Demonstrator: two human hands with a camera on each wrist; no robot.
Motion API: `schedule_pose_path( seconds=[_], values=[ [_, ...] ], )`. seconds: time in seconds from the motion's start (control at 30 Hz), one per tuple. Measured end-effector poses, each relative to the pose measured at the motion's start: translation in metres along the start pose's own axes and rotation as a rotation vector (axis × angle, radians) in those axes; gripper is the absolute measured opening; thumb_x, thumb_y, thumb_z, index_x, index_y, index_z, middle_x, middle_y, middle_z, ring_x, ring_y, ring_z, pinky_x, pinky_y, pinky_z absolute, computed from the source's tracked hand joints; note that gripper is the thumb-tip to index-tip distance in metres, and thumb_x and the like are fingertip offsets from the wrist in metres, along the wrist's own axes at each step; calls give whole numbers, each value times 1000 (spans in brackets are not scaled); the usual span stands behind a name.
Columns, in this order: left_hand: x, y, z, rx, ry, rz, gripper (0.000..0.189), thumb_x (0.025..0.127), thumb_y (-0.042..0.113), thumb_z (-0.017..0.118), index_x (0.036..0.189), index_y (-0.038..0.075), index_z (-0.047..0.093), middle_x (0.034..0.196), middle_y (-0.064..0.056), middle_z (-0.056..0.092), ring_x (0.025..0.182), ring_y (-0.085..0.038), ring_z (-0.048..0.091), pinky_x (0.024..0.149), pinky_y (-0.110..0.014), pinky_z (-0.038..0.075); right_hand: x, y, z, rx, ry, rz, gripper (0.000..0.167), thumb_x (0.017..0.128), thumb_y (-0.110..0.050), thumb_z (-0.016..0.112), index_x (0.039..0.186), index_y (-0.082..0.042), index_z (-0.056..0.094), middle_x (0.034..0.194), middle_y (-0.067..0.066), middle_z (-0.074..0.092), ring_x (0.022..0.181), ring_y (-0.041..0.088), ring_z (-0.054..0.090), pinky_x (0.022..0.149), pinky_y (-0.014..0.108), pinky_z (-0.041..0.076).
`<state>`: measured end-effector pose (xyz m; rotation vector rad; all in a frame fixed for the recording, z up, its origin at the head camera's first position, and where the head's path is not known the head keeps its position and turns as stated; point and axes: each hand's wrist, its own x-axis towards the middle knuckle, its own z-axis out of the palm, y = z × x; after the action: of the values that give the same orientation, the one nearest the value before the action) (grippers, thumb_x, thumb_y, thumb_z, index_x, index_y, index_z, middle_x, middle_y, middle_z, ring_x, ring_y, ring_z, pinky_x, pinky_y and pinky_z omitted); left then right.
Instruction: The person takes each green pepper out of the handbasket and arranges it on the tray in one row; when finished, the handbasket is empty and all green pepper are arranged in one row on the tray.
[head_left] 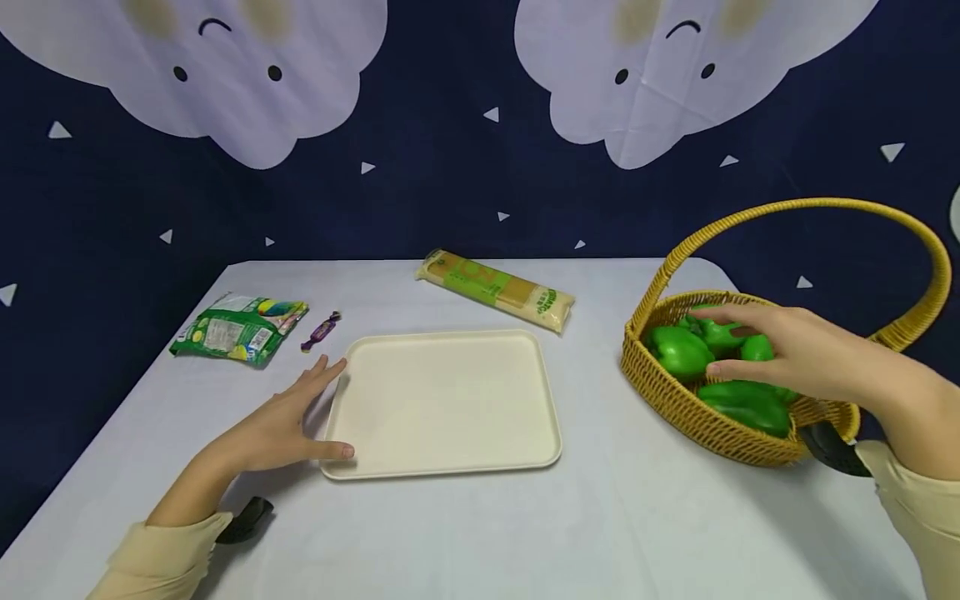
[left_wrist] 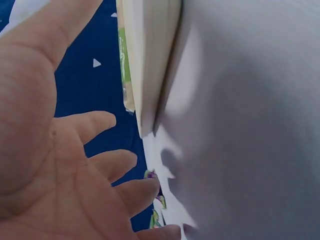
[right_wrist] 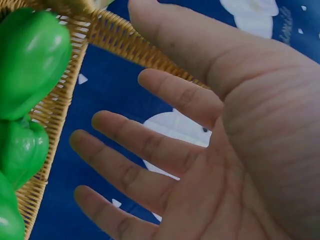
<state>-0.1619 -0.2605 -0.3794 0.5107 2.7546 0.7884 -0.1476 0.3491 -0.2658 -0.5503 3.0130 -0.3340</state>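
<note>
My left hand point(head_left: 281, 429) spreads its fingers over the left edge of a cream rectangular tray point(head_left: 442, 400), thumb above the near corner and fingertips at the far side. In the left wrist view the palm point(left_wrist: 65, 175) holds nothing. My right hand point(head_left: 810, 350) hovers over a wicker basket point(head_left: 675, 408) with an arched handle, fingers extended and apart. Several green bell peppers point(head_left: 678, 352) lie in the basket beneath it; one long pepper point(head_left: 746, 407) is at the near side. The right wrist view shows the right palm point(right_wrist: 215, 200) bare, beside the peppers point(right_wrist: 32, 60).
Behind the tray lies a long yellow-green packet point(head_left: 495, 287), seemingly of noodles. A green snack bag point(head_left: 240, 327) and a small purple wrapped candy point(head_left: 321, 331) lie at the left on the white tablecloth point(head_left: 450, 533). A dark blue curtain point(head_left: 435, 200) with clouds hangs behind.
</note>
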Motion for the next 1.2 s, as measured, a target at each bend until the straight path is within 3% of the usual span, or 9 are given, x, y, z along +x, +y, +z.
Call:
schedule_pose_path(
  seconds=[0.13, 0.3, 0.57, 0.7, 0.87, 1.03, 1.2],
  values=[
    [0, -6, 2, -49, -32, 15, 132, 73, 52, 96, 173, 16, 18, 178, -29, 4, 160, -63, 6, 114, -90, 9, 11, 8, -5, -4, -89, 41, 82, 93, -45, 84, 161, -17, 47, 153, 25, 58, 130, 50, 63, 96, 68, 56],
    [-2, -10, 2, -120, -68, 43, 133, 71, 45, 99, 172, 13, 19, 177, -30, 3, 159, -65, -1, 112, -91, -1, 30, 12, -11, 43, -181, 31, 84, 93, -38, 85, 161, -12, 44, 149, 30, 59, 126, 50, 66, 95, 63, 59],
    [-5, -12, 3, -157, -103, 25, 135, 68, 42, 102, 172, 12, 21, 179, -25, 9, 160, -62, -7, 116, -87, -9, 56, 25, -6, 90, -297, 35, 88, 88, -32, 89, 158, -3, 45, 147, 33, 57, 129, 53, 62, 98, 65, 56],
    [-4, -13, 3, -147, -114, 0, 135, 67, 44, 102, 172, 12, 22, 178, -25, 10, 161, -61, -5, 117, -86, -8, 61, 28, -3, 98, -322, 42, 89, 86, -34, 91, 158, -7, 47, 147, 29, 58, 132, 52, 58, 100, 66, 54],
    [-4, -13, 4, -142, -105, -11, 138, 66, 45, 102, 172, 11, 22, 176, -31, 8, 161, -61, -2, 119, -84, -8, 67, 28, -1, 200, -359, 4, 85, 88, -27, 90, 158, -5, 48, 147, 26, 56, 131, 48, 58, 100, 59, 56],
    [-5, -11, 5, -142, -110, -33, 143, 65, 45, 102, 173, 11, 15, 172, -40, 3, 153, -72, -7, 115, -87, -6, 71, 31, 3, 232, -370, -8, 85, 87, -25, 91, 157, -3, 49, 143, 25, 58, 128, 43, 60, 95, 51, 58],
    [-7, -11, 6, -140, -112, -50, 146, 65, 45, 103, 173, 11, 11, 171, -42, 2, 146, -80, -11, 112, -90, -5, 73, 34, 8, 215, -357, 0, 86, 85, -29, 92, 157, -4, 51, 140, 21, 61, 128, 38, 59, 96, 50, 56]
  ],
)
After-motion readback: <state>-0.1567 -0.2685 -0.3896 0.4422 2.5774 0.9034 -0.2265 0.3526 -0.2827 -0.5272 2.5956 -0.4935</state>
